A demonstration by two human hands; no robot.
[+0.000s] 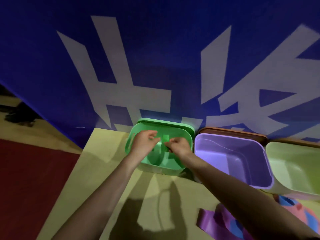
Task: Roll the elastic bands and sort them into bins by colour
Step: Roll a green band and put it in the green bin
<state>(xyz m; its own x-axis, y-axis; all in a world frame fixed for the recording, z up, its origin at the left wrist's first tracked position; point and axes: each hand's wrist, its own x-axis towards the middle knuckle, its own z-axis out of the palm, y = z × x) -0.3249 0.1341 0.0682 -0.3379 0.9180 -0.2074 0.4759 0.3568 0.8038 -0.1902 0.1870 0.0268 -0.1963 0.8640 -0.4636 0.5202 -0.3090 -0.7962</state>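
Note:
Both my hands are over the green bin [187, 135]. A rolled green elastic band [165, 142] is pinched in the fingers of my right hand [179, 146]. My left hand [144, 142] hovers just left of the band with its fingers spread, and I cannot tell whether it touches the band. To the right of the green bin stand a purple bin [265, 167] and a pale yellow-green bin [275, 163]. A loose purple band [210, 220] lies flat on the table at the lower right, partly under my right forearm.
Pink and blue bands [297, 210] lie in a heap at the lower right edge. The bins stand against a blue banner [52, 66] with large white characters. A red floor area [34, 179] lies left of the yellow table [107, 153].

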